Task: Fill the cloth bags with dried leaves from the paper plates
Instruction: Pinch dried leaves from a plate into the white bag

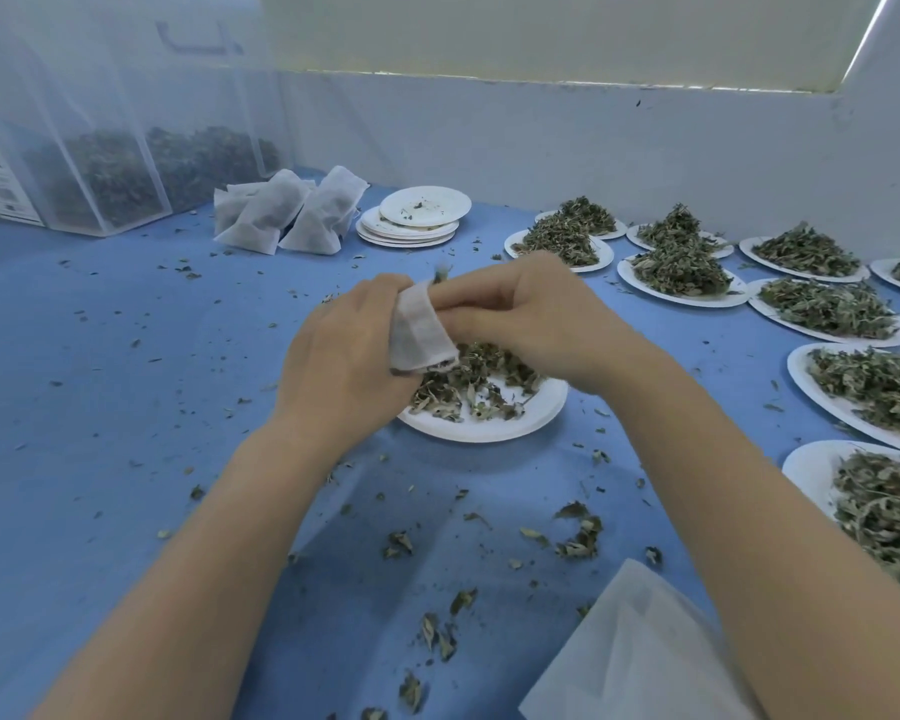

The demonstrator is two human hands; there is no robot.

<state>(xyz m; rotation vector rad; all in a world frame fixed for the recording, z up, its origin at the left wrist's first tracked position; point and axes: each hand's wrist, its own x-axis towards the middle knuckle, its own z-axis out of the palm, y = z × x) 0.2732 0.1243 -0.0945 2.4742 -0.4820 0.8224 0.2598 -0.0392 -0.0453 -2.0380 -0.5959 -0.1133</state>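
At the far left corner of the tabletop (100,356) stands a clear bin (105,163) with dark leaves heaped in its bottom. Just right of it, near the far edge, lie the filled bags (287,213), leaning on one another, and beside them a stack of bare plates (417,220) with a few crumbs on top.

Your left hand (344,356) is near the middle of the tabletop, its grip curled round a white bag (419,330) that it holds over the near plate (489,423). The bag's mouth faces right, and a tuft of leaves shows at its upper end. Your right hand (531,314) meets it from the other side, fingers bent and pinching at the bag's mouth; what lies between those fingertips you cannot tell, since the hand hides them. Both hands are touching the bag.

Under them, the near plate carries a thinned-out scatter of leaves (468,381), with bare rim showing at its near and right sides. Crumbs and loose leaves (578,537) are strewn over the blue cover, thickest toward the near edge.

Along the right edge, running from far to near, sit the full plates (692,272), each heaped with leaves. At the near right corner a pile of empty bags (635,657) lies flat, partly under your right forearm.
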